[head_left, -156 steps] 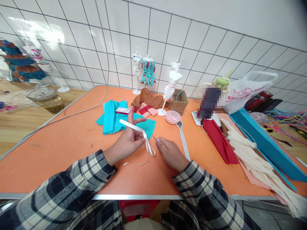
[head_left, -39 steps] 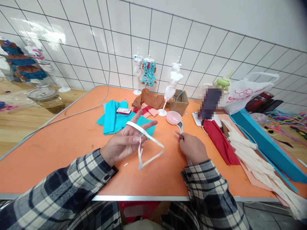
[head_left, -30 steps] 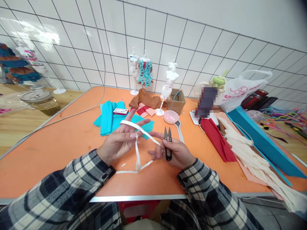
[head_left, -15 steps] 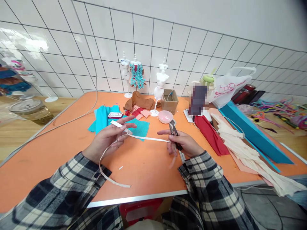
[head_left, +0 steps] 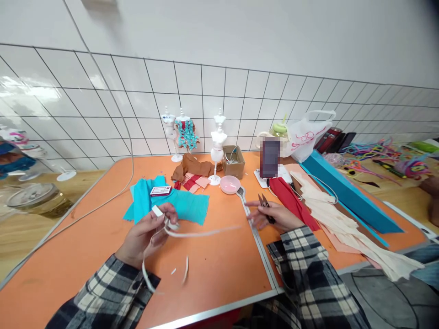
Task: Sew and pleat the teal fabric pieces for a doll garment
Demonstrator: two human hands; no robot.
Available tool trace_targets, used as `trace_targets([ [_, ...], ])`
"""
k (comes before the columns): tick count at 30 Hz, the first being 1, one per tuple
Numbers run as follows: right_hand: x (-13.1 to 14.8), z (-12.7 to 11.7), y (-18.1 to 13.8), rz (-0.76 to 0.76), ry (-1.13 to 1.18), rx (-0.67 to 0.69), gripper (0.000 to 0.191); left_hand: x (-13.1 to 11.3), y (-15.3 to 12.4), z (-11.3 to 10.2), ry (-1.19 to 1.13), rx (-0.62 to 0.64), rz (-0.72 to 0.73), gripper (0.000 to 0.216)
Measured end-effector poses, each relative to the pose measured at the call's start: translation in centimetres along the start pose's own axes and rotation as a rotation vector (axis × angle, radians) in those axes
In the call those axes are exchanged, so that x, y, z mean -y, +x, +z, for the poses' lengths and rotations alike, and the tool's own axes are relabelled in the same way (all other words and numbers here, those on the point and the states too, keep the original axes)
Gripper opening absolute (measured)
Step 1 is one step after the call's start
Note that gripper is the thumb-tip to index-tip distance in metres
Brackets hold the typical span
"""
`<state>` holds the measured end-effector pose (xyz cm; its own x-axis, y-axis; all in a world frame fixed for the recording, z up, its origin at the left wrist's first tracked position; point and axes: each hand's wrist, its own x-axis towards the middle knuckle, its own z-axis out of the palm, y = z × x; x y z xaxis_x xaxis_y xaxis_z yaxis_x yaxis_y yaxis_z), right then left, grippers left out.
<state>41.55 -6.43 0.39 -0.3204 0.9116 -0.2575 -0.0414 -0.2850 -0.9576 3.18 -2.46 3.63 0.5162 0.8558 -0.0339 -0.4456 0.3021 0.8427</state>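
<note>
My left hand (head_left: 146, 233) is closed on a white ribbon (head_left: 192, 234) above the orange table (head_left: 85, 237). The ribbon's free end streams right, blurred, and another part loops down by my left wrist. My right hand (head_left: 274, 217) holds small black thread snips (head_left: 265, 208), blades pointing up-left, with the other fingers spread. It hovers apart from the ribbon, beside a long metal ruler (head_left: 255, 230). Teal cloth (head_left: 178, 206) with a small card box (head_left: 160, 190) lies just beyond my left hand.
At the back stand three small mannequins (head_left: 217, 137), a cardboard box (head_left: 233, 161), a pink bowl (head_left: 229, 184) and brown cloth (head_left: 194, 165). Red cloth (head_left: 291, 201), cream strips (head_left: 343, 228), a blue board (head_left: 346, 194) and a plastic bag (head_left: 308, 135) fill the right side.
My right hand picked up the snips and met the ribbon held taut. Now it has drawn away right, the ribbon's end swings loose, and my view has lifted.
</note>
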Motion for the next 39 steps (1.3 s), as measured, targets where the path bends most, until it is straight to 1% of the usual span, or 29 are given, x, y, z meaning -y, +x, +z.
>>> trace_targets([
  [1, -0.3, 0.3, 1.0, -0.065, -0.027, -0.104, 0.050, 0.0, -0.3, -0.2, -0.024, 0.080, -0.013, 0.022],
  [2, -0.6, 0.9, 2.1, -0.109, -0.086, -0.163, 0.049, 0.0, -0.5, -0.4, -0.034, 0.158, -0.013, 0.023],
  [3, -0.8, 1.8, 3.2, -0.119, -0.156, -0.194, 0.048, 0.1, -0.7, -0.4, -0.032, 0.226, -0.007, 0.024],
  [4, -1.0, 2.9, 4.3, -0.100, -0.258, -0.179, 0.046, 0.1, -0.9, -0.5, -0.019, 0.276, -0.004, 0.025],
  [5, -1.1, 4.2, 5.3, -0.114, -0.389, -0.176, 0.042, 0.2, -1.1, -0.4, 0.001, 0.306, -0.003, 0.026],
  [7, -1.3, 6.8, 7.0, -0.228, -0.720, -0.197, 0.041, 0.4, -1.3, -0.1, 0.066, 0.321, -0.025, 0.030],
  [9, -1.3, 9.0, 8.4, -0.317, -1.005, -0.150, 0.044, 0.6, -1.3, 0.3, 0.162, 0.296, -0.064, 0.031],
  [11, -1.2, 10.5, 9.3, -0.349, -1.212, -0.156, 0.039, 0.8, -1.2, 0.6, 0.276, 0.249, -0.104, 0.033],
  [13, -1.0, 11.2, 9.9, -0.381, -1.311, -0.199, 0.037, 1.1, -1.0, 0.7, 0.377, 0.190, -0.125, 0.037],
  [15, -0.7, 11.6, 10.0, -0.465, -1.267, -0.268, 0.040, 1.3, -0.8, 0.8, 0.446, 0.126, -0.116, 0.043],
  [17, -0.5, 12.1, 9.8, -0.542, -1.046, -0.311, 0.040, 1.6, -0.6, 0.9, 0.495, 0.062, -0.093, 0.050],
  [18, -0.4, 12.4, 9.6, -0.539, -0.877, -0.279, 0.035, 1.7, -0.5, 1.1, 0.520, 0.032, -0.078, 0.054],
  [19, -0.5, 12.9, 9.4, -0.499, -0.683, -0.201, 0.030, 1.8, -0.4, 1.3, 0.543, 0.007, -0.061, 0.058],
  [20, -0.6, 13.3, 9.2, -0.429, -0.486, -0.092, 0.030, 1.8, -0.3, 1.5, 0.566, -0.013, -0.043, 0.061],
  [22, -1.1, 14.3, 8.9, -0.265, -0.156, 0.131, 0.040, 2.0, -0.2, 2.1, 0.614, -0.057, -0.014, 0.068],
  [23, -1.5, 14.7, 8.9, -0.204, -0.050, 0.194, 0.043, 2.1, -0.1, 2.4, 0.635, -0.079, -0.004, 0.071],
  [24, -1.8, 15.0, 8.9, -0.164, 0.020, 0.216, 0.047, 2.1, -0.1, 2.6, 0.653, -0.094, 0.000, 0.074],
  [25, -2.2, 15.3, 8.9, -0.139, 0.054, 0.210, 0.050, 2.3, 0.0, 2.8, 0.667, -0.105, 0.000, 0.076],
  [27, -2.9, 15.5, 9.2, -0.133, 0.039, 0.132, 0.050, 2.6, 0.1, 3.0, 0.676, -0.112, 0.004, 0.077],
  [30, -3.5, 15.3, 9.6, -0.162, -0.098, -0.025, 0.038, 3.1, 0.1, 3.0, 0.660, -0.107, 0.001, 0.079],
  [32, -3.4, 15.1, 9.6, -0.192, -0.129, -0.066, 0.030, 3.3, 0.1, 3.0, 0.654, -0.116, -0.014, 0.079],
  [36, -2.5, 14.7, 9.0, -0.302, -0.112, -0.035, 0.020, 3.1, -0.3, 2.9, 0.664, -0.184, -0.057, 0.081],
  [39, -1.6, 14.4, 8.2, -0.325, -0.184, 0.055, 0.016, 2.9, -1.1, 2.6, 0.713, -0.205, -0.111, 0.074],
])
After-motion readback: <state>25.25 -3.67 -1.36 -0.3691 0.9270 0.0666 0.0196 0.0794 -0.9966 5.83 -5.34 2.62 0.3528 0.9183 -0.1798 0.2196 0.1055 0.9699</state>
